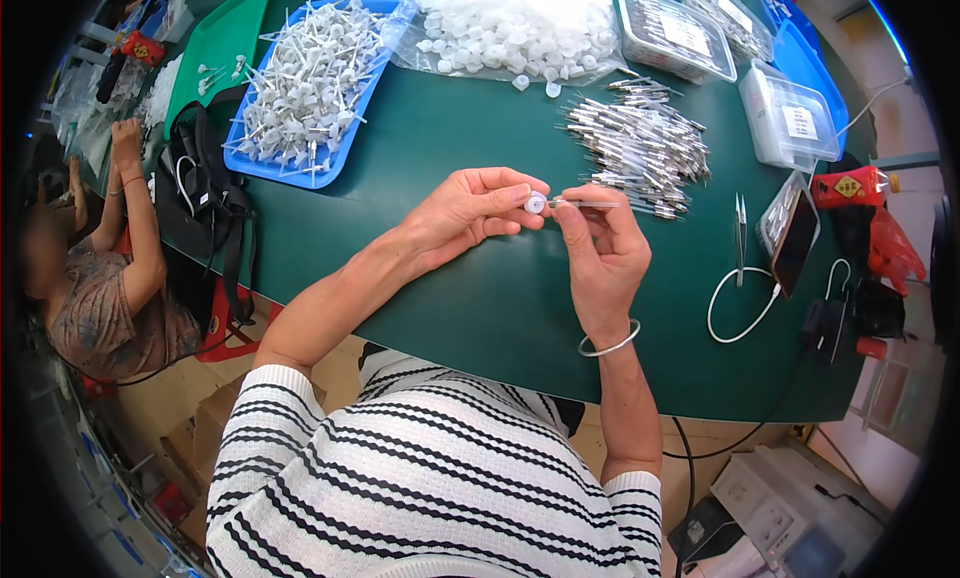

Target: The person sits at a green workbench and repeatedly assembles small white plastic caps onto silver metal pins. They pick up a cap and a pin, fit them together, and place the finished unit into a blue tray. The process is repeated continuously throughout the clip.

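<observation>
Over the near middle of the green table, my left hand (455,218) pinches a small round white plastic cap (535,203) between thumb and fingers. Close against it, my right hand (608,248) grips a thin metal rod (598,205), held almost level and pointing at the cap. Whether the rod's tip has entered the cap is too small to tell. Beyond my right hand lies a heap of thin metal rods (645,143). An open clear bag of white caps (515,33) sits at the far middle. White caps with rods in them (315,88) fill a blue tray (292,178) at the left.
Tweezers (740,238), a phone (797,240) and a white cable (712,318) lie at the right. Clear plastic boxes (675,33) stand at the far right. Left are a green tray (225,38), a black bag (200,193) and another person (120,288) seated at the table.
</observation>
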`<state>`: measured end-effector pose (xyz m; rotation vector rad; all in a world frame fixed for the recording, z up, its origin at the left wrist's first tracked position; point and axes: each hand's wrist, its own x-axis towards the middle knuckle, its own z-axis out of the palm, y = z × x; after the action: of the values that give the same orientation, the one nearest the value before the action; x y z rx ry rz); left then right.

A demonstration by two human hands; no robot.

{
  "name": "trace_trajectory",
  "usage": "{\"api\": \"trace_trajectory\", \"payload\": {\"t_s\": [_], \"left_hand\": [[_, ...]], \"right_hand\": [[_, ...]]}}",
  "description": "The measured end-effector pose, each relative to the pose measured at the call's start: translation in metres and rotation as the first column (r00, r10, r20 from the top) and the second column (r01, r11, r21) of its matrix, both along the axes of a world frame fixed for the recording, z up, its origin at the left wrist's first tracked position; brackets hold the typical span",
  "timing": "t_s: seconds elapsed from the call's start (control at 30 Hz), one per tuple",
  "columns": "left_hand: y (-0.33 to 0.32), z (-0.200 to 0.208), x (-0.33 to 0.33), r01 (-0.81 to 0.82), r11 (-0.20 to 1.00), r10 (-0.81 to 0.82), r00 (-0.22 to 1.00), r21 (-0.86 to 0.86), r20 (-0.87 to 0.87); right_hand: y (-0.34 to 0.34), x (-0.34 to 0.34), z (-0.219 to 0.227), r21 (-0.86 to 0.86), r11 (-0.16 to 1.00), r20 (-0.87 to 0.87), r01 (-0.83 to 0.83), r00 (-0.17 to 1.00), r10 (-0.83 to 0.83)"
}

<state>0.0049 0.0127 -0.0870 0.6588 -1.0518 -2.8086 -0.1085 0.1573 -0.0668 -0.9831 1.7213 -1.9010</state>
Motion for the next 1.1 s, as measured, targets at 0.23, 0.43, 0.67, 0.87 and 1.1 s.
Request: {"api": "trace_trajectory", "payload": {"t_s": [0.23,0.43,0.67,0.87,1.1], "left_hand": [[0.0015,0.0010,-0.0004,-0.001,1.000,0.001,1.000,-0.025,0.009],[0.0021,0.0001,-0.0006,0.004,1.000,-0.004,1.000,-0.031,0.015],[0.0018,-0.0003,-0.0004,0.008,1.000,-0.008,1.000,-0.022,0.019],[0.0023,0.0000,-0.0003,0.007,0.999,-0.006,1.000,-0.045,0.022],[0.0033,0.0020,-0.0013,-0.003,0.998,0.006,0.999,-0.064,0.041]], "right_hand": [[0.0005,-0.0011,0.0016,0.040,0.999,-0.105,0.017,0.994,-0.013],[0.0000,-0.0013,0.0036,0.040,0.999,-0.138,0.025,0.990,-0.020],[0.0002,-0.0013,0.0040,0.043,0.999,-0.134,0.025,0.991,-0.020],[0.0003,-0.0023,0.0049,0.054,0.998,-0.217,0.016,0.976,-0.003],[0.0003,-0.0046,0.0076,0.068,0.997,-0.347,0.027,0.938,-0.002]]}}
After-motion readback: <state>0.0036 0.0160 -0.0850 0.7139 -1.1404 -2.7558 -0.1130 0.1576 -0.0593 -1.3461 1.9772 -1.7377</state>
